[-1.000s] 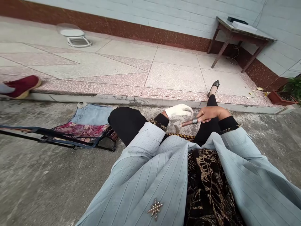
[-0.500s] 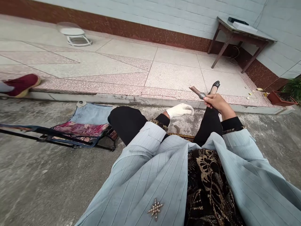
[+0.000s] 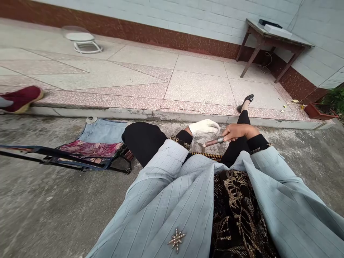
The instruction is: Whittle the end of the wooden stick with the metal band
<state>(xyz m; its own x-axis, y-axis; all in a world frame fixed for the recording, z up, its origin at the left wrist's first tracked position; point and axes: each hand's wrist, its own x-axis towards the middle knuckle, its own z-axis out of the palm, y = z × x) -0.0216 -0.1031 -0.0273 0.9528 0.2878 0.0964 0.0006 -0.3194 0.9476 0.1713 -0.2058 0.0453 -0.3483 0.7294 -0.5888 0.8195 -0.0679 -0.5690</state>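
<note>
1. Maroon cloth covers a shoe (image 3: pixel 23 98) on someone else's foot, at the edge of the raised tiled floor.
2. White-topped, a low stool (image 3: pixel 80 37) stands farther back on those tiles.
3. Denim and flowered fabric are stretched over a dark-framed folding seat (image 3: pixel 103 129) on the concrete, beside the wearer's bent left knee.
4. White knit gloves the left hand (image 3: pixel 203 127), its fingers bent and close together; whether they grip anything cannot be told. It hangs where it did half a second ago.
5. Below that glove, a small dark curved piece (image 3: pixel 201 147) sits in its earlier spot.
6. Brown and wound with a grey band, the wooden stick (image 3: pixel 212 142) slants down and left from the right-hand fingers, its far end meeting the curved piece. Half a second ago it was raised, that end pointing up toward the step.
7. Bare, the right hand (image 3: pixel 238 132) has its fingers wrapped round the stick's near end, just right of the glove, lower than before.
8. Black, the wearer's shoe (image 3: pixel 245 103) rests on the step, its toe turned farther right than earlier.
</note>
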